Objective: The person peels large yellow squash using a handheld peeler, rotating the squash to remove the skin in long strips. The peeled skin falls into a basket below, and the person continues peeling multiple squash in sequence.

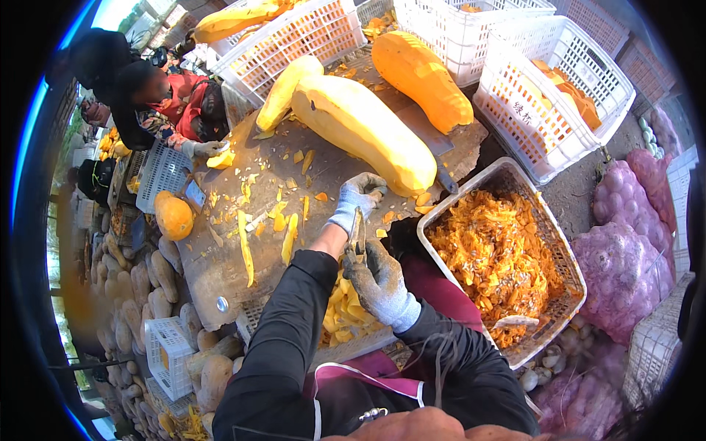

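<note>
My right hand, in a grey-white work glove soiled at the fingers, holds a peeler upright over the near edge of the wooden board. My left hand, in a like glove, has its fingers curled just beyond the peeler, close to the near end of a big peeled squash; whether it holds anything cannot be told. Behind that squash lie a smaller pale one and an orange one. A broad-bladed knife lies by the board's right side, its dark handle towards me.
A crate of orange pulp and seeds stands at right, a crate of peelings below my hands. White crates stand behind. A co-worker's gloved hand holds a squash piece at left. Net sacks lie right, whole squashes left.
</note>
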`<state>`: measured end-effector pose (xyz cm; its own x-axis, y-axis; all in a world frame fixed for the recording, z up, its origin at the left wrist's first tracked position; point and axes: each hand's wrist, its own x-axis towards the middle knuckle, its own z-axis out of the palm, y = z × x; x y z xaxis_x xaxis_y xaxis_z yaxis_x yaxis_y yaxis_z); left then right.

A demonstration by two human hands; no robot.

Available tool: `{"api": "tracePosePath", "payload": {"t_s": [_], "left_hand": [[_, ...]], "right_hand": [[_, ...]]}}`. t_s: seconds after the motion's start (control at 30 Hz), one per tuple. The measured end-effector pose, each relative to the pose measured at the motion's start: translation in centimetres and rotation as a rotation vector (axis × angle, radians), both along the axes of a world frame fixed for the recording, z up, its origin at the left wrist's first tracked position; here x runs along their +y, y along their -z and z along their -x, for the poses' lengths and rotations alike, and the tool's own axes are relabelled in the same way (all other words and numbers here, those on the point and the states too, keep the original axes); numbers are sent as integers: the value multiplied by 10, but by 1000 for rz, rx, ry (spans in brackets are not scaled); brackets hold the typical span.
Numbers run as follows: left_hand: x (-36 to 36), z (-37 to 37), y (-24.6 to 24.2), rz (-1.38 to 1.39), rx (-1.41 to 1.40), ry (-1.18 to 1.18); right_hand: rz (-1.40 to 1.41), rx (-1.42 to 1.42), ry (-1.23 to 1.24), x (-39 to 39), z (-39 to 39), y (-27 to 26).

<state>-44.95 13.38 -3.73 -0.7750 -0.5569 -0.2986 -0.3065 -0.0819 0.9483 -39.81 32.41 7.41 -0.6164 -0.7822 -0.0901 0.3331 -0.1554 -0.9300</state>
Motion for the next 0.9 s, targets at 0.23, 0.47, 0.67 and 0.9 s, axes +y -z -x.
{"api": "tracePosePath", "payload": {"t_s": [0.23, 0.47, 0.67, 0.9], "left_hand": [[-131, 41, -48, 132, 177, -318], [-182, 73, -41, 156, 124, -214], [-95, -22, -40, 135, -241, 273], [-36, -153, -37, 404, -536, 349]], "right_hand": [[13, -61, -23, 0, -2, 9], [-19, -130, -95, 3, -6, 20], [-79, -101, -85, -3, 8, 10], [-555, 475, 71, 6, 69, 11]]}}
